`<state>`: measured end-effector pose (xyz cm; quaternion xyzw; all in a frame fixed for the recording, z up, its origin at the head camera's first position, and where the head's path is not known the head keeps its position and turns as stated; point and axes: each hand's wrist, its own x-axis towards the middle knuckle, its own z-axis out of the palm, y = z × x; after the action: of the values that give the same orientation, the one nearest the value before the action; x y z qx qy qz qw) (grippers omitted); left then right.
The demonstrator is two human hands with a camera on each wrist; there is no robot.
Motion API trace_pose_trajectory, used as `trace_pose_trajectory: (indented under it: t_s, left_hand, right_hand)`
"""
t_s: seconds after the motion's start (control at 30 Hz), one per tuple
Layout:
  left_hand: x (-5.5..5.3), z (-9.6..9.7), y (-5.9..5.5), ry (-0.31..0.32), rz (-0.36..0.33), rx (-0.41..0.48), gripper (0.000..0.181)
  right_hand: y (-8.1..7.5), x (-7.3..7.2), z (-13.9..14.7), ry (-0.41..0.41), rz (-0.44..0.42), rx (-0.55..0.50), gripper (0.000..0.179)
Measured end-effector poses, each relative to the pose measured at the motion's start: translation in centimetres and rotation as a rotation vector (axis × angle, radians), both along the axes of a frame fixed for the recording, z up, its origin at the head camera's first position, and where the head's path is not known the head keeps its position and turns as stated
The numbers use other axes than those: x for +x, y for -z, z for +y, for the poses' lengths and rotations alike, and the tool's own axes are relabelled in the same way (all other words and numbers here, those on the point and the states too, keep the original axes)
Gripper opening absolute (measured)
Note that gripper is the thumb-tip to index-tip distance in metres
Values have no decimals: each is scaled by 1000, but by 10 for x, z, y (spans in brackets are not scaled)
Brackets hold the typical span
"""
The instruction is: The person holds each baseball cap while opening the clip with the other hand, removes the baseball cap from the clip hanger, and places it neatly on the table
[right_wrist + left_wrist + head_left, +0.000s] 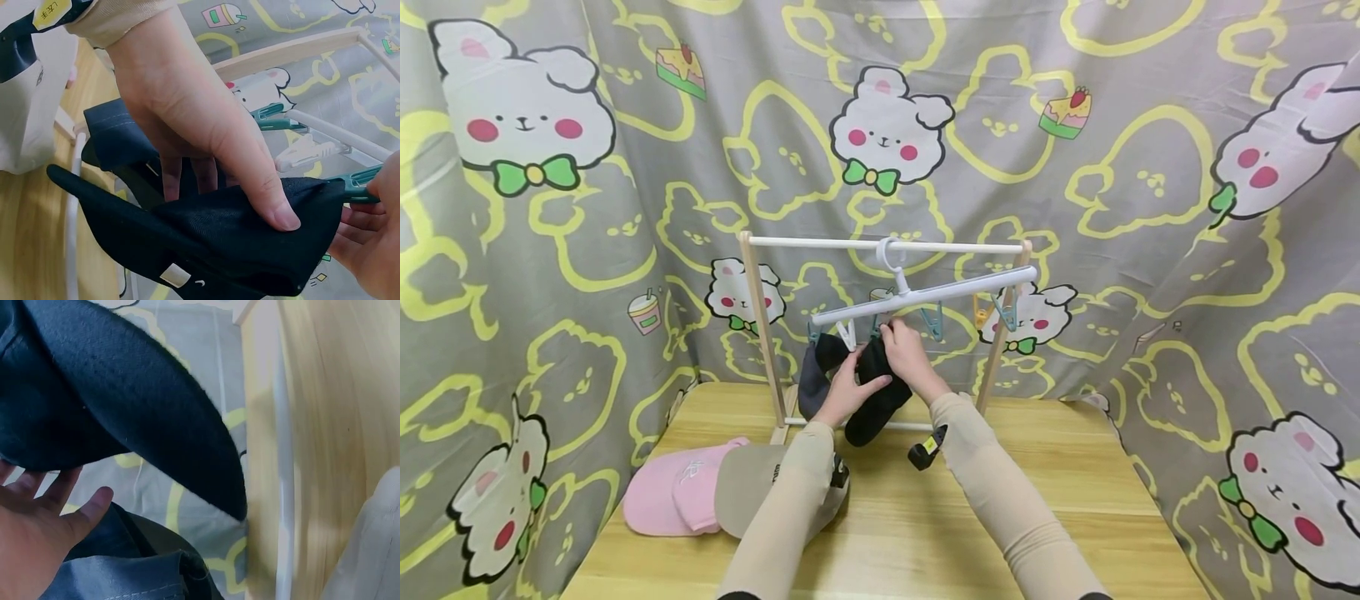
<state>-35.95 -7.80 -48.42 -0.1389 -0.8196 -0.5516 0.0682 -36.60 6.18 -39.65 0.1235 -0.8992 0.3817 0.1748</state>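
A black cap [868,421] with a stiff brim hangs below the hanger; a small square tag shows on it in the right wrist view. My left hand [850,392] supports this cap, its fingers spread behind the fabric and partly hidden. The left thumb [94,506] is straight and stands apart from those fingers. At the cap's edge my right hand [378,231] pinches a green clip [357,186], which meets the fabric. Whether the clip bites the cap I cannot tell. Left of it, a dark blue cap [812,387] hangs beneath the white clip [847,336].
The white hanger [966,289] tilts on a wooden rack's top bar [820,242], its right end higher. Other clips [1006,312] dangle at right. A pink cap [658,492] and a beige cap [745,492] lie front left on the wooden table [1022,500]. A patterned curtain surrounds it.
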Motion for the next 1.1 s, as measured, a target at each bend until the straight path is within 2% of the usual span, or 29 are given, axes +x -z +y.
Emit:
trace_pose_trajectory:
  t_s: [0.13, 0.53, 0.77, 1.1]
  left_hand:
    - [1, 2, 2, 0, -4, 25, 75]
    - [6, 7, 2, -76, 48, 7, 69]
    - [8, 13, 2, -121, 20, -15, 71]
    - [8, 18, 3, -151, 26, -31, 68]
  right_hand:
    - [0, 0, 1, -9, -6, -4, 28]
    - [0, 1, 3, -7, -12, -24, 26]
    - [-1, 2, 1, -28, -1, -57, 32]
    - [-3, 0, -4, -27, 40, -83, 41]
